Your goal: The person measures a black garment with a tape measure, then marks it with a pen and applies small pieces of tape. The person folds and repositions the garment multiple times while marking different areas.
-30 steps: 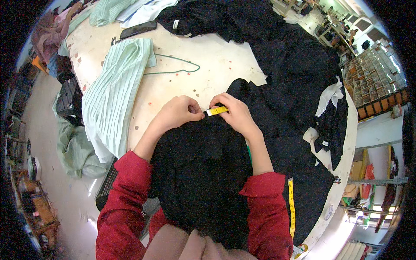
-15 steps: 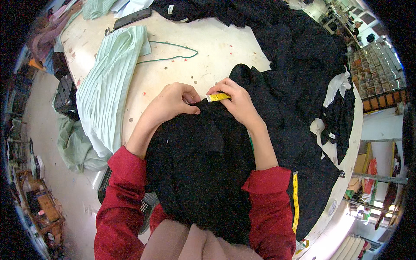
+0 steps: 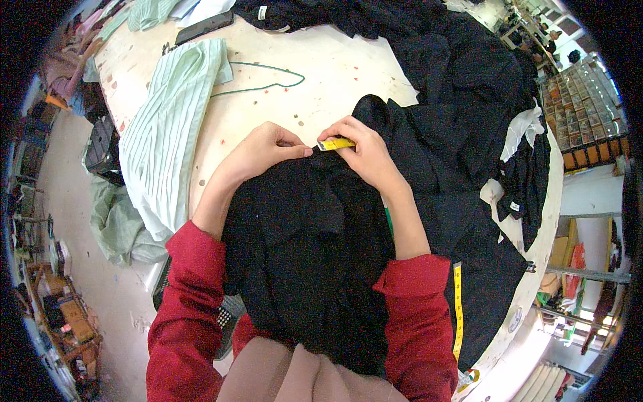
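Note:
A black garment [image 3: 301,234] hangs down from the table toward me, its upper edge raised between my hands. My left hand [image 3: 271,151] pinches that edge, thumb and forefinger pressed together. In my right hand [image 3: 362,149] is the metal-tipped end of a yellow tape measure [image 3: 339,144], laid across the fingers close to the left fingertips. The right fingertips also meet the black cloth; how firmly they grip it I cannot tell. More of the yellow tape runs down beside my right sleeve. Most of its middle length is hidden.
Left on the pale table [image 3: 328,67] lies a pleated light-green garment [image 3: 167,134] with a green wire hanger [image 3: 268,86]. A dark phone-like object [image 3: 205,28] rests behind it. Black clothes [image 3: 462,74] are heaped along the far and right sides. At far left a person [image 3: 63,70] is partly visible.
My left fingers have closed into a tighter pinch on the cloth edge. The tape end in my right hand has shifted slightly up and left.

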`<act>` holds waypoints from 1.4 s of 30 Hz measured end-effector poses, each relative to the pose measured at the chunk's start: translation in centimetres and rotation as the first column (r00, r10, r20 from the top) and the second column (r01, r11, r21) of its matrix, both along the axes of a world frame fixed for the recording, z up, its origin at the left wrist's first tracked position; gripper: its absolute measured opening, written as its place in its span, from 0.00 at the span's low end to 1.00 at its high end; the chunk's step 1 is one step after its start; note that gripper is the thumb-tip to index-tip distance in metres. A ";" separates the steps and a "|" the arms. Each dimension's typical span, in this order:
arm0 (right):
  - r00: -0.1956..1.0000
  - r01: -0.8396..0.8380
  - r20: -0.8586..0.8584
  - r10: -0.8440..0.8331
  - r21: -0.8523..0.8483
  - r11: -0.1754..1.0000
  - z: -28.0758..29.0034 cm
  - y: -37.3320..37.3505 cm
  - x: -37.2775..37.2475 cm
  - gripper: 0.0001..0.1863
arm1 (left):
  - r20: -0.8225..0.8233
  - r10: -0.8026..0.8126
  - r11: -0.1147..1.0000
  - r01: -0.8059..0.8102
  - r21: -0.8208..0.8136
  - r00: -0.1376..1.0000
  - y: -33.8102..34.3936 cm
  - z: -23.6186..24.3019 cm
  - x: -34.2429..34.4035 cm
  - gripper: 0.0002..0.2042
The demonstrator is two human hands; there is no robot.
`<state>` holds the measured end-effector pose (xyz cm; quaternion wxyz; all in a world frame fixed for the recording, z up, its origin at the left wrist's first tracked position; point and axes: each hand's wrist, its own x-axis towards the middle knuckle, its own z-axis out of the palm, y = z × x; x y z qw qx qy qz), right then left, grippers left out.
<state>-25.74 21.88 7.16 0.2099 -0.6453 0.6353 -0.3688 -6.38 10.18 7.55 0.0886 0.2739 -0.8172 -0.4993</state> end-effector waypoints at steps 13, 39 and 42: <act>0.780 -0.070 0.597 -0.187 0.380 0.922 4.9 1.6 4.1 0.12 | -0.025 0.112 0.994 -0.111 0.021 0.993 0.5 -1.2 -0.1 0.10; 0.838 -0.008 0.373 -0.399 0.739 0.674 4.9 33.7 -8.0 0.16 | -0.063 -0.026 1.000 0.027 0.012 0.998 -1.1 -1.5 -0.7 0.10; 0.771 0.147 0.278 -0.572 0.797 0.586 7.2 45.5 -9.6 0.14 | -0.009 -0.051 0.999 0.051 -0.010 0.999 -1.8 -2.3 -0.5 0.10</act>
